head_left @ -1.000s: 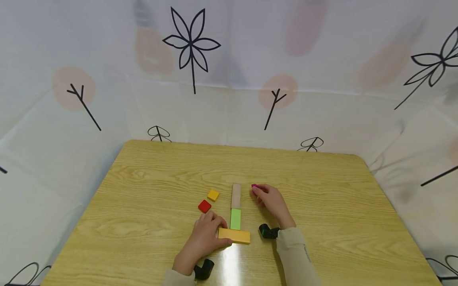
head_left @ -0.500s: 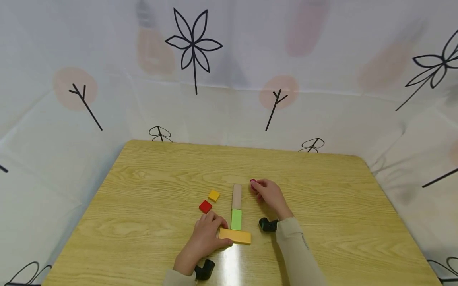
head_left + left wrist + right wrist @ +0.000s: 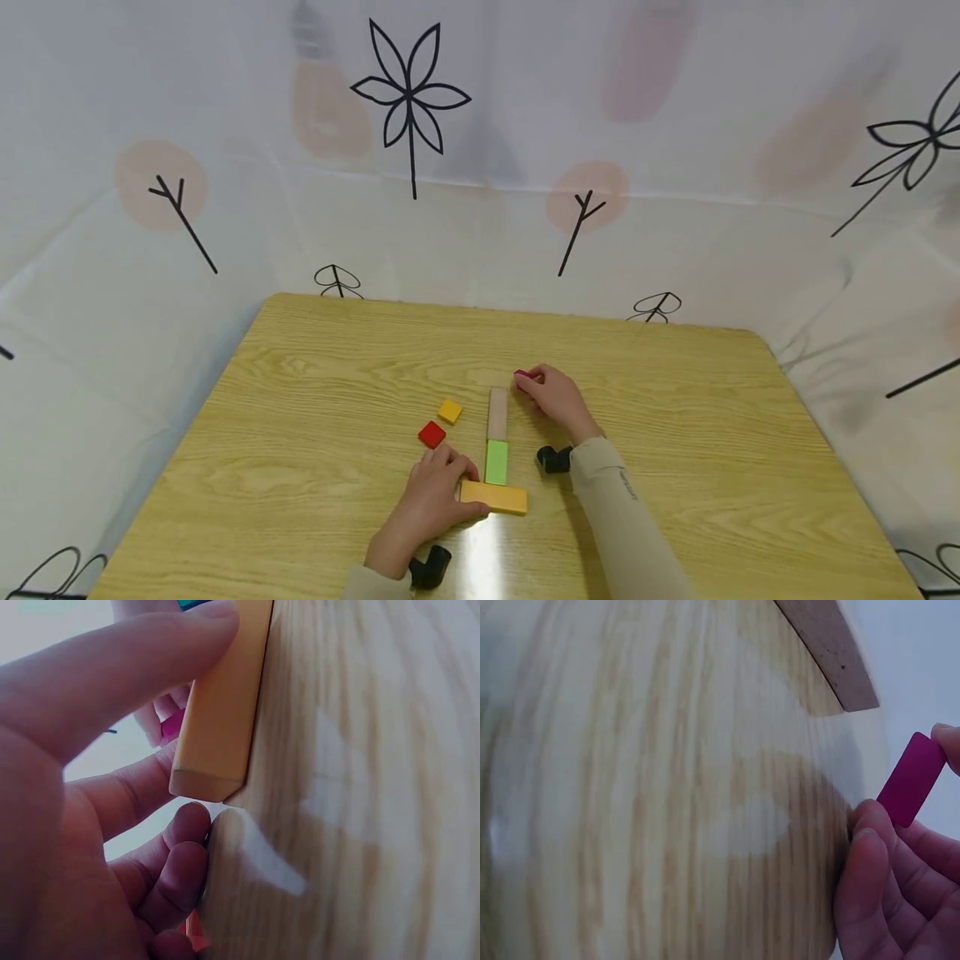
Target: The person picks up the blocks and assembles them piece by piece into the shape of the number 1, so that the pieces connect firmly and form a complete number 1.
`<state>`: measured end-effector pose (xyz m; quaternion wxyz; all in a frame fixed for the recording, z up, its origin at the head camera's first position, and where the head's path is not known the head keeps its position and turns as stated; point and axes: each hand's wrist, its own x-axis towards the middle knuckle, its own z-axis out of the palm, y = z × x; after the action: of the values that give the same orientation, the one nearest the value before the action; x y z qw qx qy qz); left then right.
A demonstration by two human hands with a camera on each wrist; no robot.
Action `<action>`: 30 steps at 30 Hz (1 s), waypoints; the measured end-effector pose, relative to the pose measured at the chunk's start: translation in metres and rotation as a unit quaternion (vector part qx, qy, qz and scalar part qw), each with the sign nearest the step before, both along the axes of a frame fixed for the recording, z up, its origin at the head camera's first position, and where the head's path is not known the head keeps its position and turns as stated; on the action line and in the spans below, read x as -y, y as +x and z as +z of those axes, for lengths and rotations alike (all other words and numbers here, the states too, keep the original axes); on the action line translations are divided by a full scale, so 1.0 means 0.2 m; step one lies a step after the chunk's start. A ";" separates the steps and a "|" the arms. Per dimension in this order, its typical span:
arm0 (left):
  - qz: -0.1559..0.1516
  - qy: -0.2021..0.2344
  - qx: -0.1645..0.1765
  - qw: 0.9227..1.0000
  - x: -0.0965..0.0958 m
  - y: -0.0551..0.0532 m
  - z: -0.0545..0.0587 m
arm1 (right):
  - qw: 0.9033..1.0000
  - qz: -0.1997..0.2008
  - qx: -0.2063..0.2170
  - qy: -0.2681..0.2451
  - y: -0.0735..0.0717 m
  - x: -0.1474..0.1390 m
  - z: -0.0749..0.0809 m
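Observation:
My right hand (image 3: 557,397) pinches a small magenta block (image 3: 911,780) between thumb and fingertips, just beyond and right of the far end of a plain wooden block (image 3: 498,414). That block lies in line with a light green block (image 3: 497,462), end to end. Across the green block's near end lies a long orange block (image 3: 504,498), making an upside-down T. The left hand (image 3: 429,500) holds the orange block's left end, thumb on the near side and index finger on the far side. In the left wrist view, the other fingers curl beside the orange block (image 3: 221,712).
Left of the row, a yellow square block (image 3: 450,411) and a red square block (image 3: 432,434) lie flat on the wood-grain table (image 3: 300,417). A patterned white cloth (image 3: 480,242) hangs behind the table. Black wrist devices (image 3: 431,568) sit by both sleeves.
The right hand has moved left and slightly farther away with the magenta block, toward the far end of the plain wooden block. The left hand stays on the orange block.

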<state>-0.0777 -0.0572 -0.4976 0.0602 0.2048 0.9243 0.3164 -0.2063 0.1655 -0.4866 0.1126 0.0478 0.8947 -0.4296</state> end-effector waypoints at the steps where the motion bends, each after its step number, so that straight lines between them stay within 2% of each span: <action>1: 0.000 -0.001 0.000 1.000 0.00 0.00 0.00 | 1.000 0.002 -0.003 0.008 0.00 0.01 0.00; 5: 0.002 -0.004 0.000 1.000 0.00 0.00 0.00 | 0.998 0.019 -0.020 0.053 -0.01 0.03 0.01; 13: 0.004 -0.007 0.010 1.000 -0.01 0.00 0.00 | 0.994 0.031 -0.027 0.098 -0.04 0.07 0.03; 30: 0.005 -0.004 0.004 1.000 -0.01 0.00 0.00 | 0.990 0.038 -0.039 0.129 -0.07 0.12 0.04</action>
<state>-0.0783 -0.0559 -0.4975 0.0636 0.1988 0.9262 0.3140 -0.2199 0.1419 -0.4783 0.0867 0.0115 0.9476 -0.3072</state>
